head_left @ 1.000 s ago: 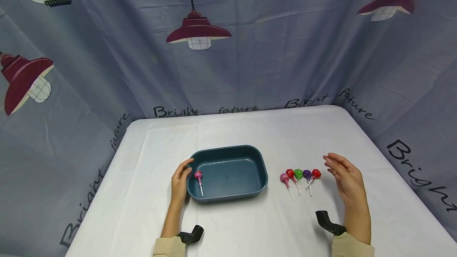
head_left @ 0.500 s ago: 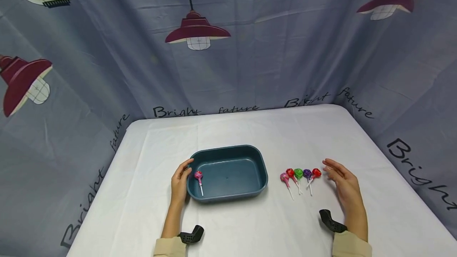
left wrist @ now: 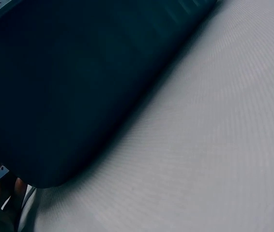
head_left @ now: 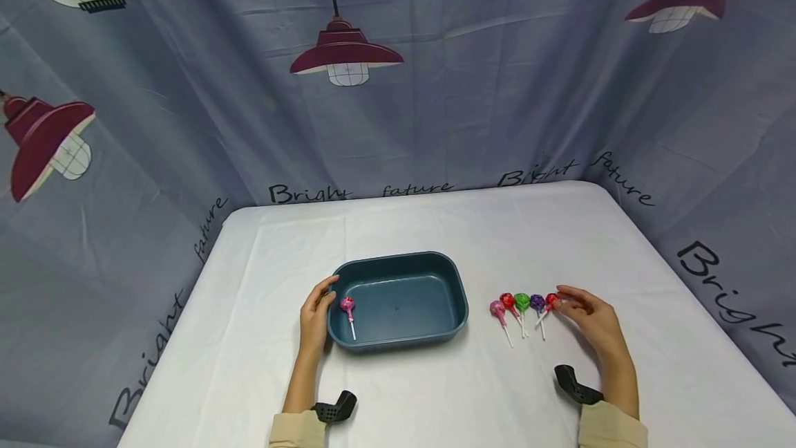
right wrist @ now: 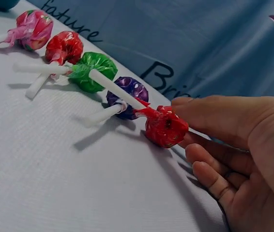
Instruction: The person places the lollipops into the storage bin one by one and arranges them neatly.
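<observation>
Your left hand (head_left: 315,316) lies on the white tablecloth (head_left: 249,310), forearm running straight up from the beige sleeve (head_left: 297,430). Its palm presses flat against the left wall of the dark teal rectangular plastic tub (head_left: 457,296), and the fingers curl lightly round that rim, so the hand holds the tub's edge. Just inside the wall, right beside your fingertips, a pink wrapped lollipop with a white stick (head_left: 348,310) lies on the tub floor. In the left wrist view the tub's dark side (left wrist: 79,87) fills most of the picture, with the cloth beneath it.

To the right of the tub, well apart from it, a row of wrapped lollipops lies on the cloth: a pink one (head_left: 497,309), a red one (head_left: 507,300), a green one (head_left: 522,302), then a purple one (head_left: 537,303). They sit just beside one another, sticks crossing.

At the row's right end, your right hand (head_left: 591,323) reaches in low, wrist on the cloth, palm turned toward the row. Thumb and forefinger close on the red foil-wrapped lollipop (right wrist: 165,126) at its head, while the other fingers (right wrist: 212,176) curl loosely below it. Its white stick points away from the grip, across the purple lollipop (right wrist: 129,92) toward the green one (right wrist: 92,71).
</observation>
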### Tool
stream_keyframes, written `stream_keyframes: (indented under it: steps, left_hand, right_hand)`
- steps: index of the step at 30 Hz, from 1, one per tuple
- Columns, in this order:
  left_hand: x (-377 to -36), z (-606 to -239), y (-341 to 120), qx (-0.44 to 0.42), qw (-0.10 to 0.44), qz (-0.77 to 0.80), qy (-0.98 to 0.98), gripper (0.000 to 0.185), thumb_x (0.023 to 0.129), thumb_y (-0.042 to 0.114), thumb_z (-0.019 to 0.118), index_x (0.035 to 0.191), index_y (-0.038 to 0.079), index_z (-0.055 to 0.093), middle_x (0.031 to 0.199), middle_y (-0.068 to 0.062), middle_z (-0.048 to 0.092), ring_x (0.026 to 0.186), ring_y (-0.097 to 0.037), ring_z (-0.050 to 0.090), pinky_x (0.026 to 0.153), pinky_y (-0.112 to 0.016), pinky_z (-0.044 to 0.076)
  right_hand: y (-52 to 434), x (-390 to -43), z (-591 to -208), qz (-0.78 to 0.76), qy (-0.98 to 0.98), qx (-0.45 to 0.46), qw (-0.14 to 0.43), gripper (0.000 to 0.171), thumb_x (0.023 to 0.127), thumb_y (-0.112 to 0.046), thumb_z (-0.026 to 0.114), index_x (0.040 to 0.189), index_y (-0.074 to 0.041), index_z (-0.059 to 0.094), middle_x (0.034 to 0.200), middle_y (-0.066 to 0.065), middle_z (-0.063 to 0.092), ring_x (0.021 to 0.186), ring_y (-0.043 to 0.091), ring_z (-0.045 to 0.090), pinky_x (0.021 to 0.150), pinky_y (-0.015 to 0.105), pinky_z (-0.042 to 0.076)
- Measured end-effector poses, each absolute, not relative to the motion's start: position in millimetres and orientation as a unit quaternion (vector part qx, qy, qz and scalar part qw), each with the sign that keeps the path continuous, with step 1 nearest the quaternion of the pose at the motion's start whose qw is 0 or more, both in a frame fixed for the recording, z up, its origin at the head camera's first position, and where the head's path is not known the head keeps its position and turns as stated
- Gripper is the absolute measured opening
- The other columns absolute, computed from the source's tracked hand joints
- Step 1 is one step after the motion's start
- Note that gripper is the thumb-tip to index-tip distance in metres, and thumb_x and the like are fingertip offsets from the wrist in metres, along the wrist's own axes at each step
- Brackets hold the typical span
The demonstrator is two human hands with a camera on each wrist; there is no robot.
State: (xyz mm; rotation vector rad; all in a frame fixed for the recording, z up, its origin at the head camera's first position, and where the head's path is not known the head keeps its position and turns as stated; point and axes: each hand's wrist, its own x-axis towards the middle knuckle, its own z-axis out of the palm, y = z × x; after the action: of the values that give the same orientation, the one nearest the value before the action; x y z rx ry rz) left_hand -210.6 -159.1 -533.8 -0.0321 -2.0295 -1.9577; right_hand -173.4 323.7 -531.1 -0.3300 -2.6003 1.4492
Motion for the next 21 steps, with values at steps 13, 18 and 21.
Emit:
stream_keyframes:
  steps: [13,18,21]
  left_hand:
    - [-198,-510,-156,-0.012,0.131,-0.695,-0.707,0.031,0.091,0.0,0.048,0.119,0.001,0.06,0.127,-0.011,0.054,0.119,-0.016,0.044,0.093,-0.016,0.035]
    - [-195,-503,-155,-0.013,0.127,-0.692,-0.711,0.031,0.091,-0.002,0.047,0.12,-0.002,0.058,0.127,-0.013,0.054,0.119,-0.017,0.044,0.092,-0.015,0.034]
    - [-195,-504,-155,-0.013,0.127,-0.691,-0.711,0.031,0.091,-0.001,0.047,0.12,-0.002,0.059,0.127,-0.013,0.054,0.119,-0.016,0.044,0.092,-0.015,0.035]
  right_hand:
    - [321,-173,-532,0.441,-0.89,-0.072,0.087,0.038,0.086,-0.029,0.065,0.114,-0.004,0.062,0.086,0.005,0.062,0.067,0.009,0.049,0.059,0.022,0.038]
    - [319,-173,-531,0.431,-0.895,-0.078,0.086,0.038,0.087,-0.031,0.064,0.113,-0.004,0.062,0.086,0.005,0.061,0.067,0.009,0.048,0.058,0.022,0.037]
    - [318,-173,-530,0.428,-0.896,-0.081,0.083,0.039,0.086,-0.032,0.064,0.113,-0.004,0.062,0.086,0.004,0.062,0.068,0.009,0.048,0.059,0.022,0.037]
